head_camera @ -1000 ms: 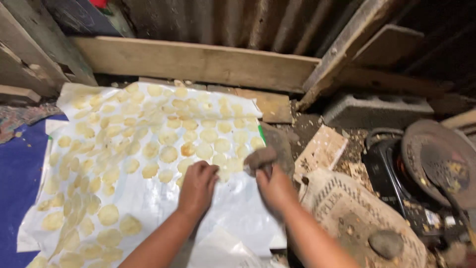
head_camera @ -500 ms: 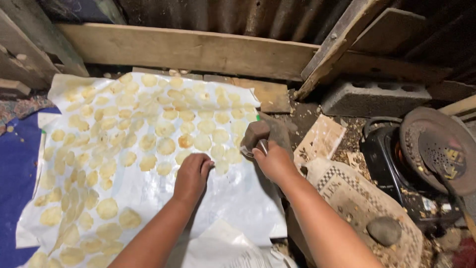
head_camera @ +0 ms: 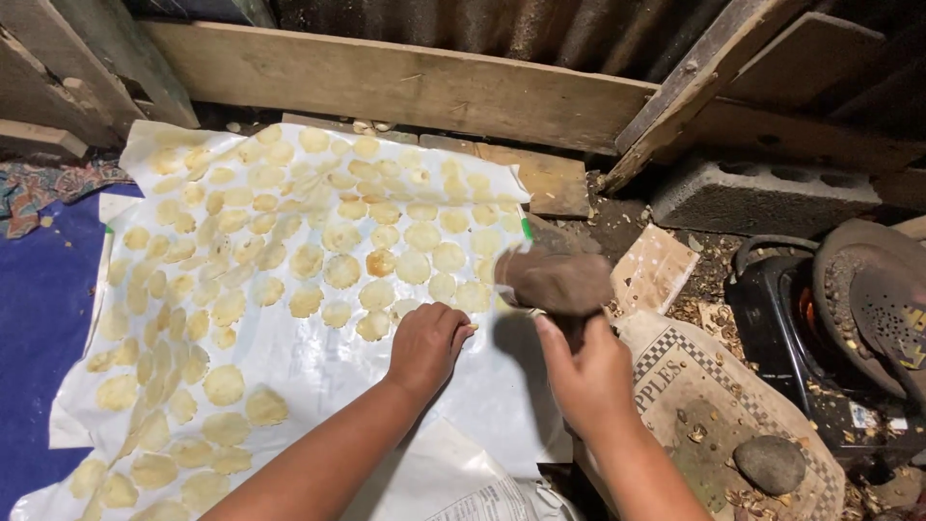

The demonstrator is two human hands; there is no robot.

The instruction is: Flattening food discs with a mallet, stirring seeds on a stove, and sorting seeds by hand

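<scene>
Blue mat (head_camera: 39, 318): lies at the far left, under the left edge of the white sheet; a patterned cloth (head_camera: 43, 188) sits just above it.
White sheet (head_camera: 318, 371): spread on the ground from the left edge to the middle; its right edge runs beside the brown lump and down past the right wrist.
Yellow discs (head_camera: 338, 270): round, flat, pale pieces laid in rows over the upper and left parts of the sheet, many close or touching.
Open room on the sheet: a bare white patch sits below the discs, around and under both forearms, reaching toward the lower right corner.
Left hand (head_camera: 427, 345): palm down on the sheet, fingers curled loosely and close together, tips at the lower edge of the disc field. The nearest disc (head_camera: 372, 326) lies just beside the knuckles; whether anything is under the fingers cannot be told.
Brown lump (head_camera: 557, 282): blurred, sits just above the right hand at the sheet's right edge, well right of the left hand.
Right hand (head_camera: 582, 371): fingers point up to the lump and appear closed round its lower part; the blur hides the exact grip.
Wooden plank (head_camera: 405, 87): bounds the sheet along the top.
Cardboard piece (head_camera: 656, 270): right of the lump, on littered ground.
Printed sack (head_camera: 714, 386): under and right of the right wrist, with a grey stone (head_camera: 769, 464) on it.
Concrete block (head_camera: 762, 198): upper right, well apart from the hands.
Black stove (head_camera: 820, 347): far right edge.
</scene>
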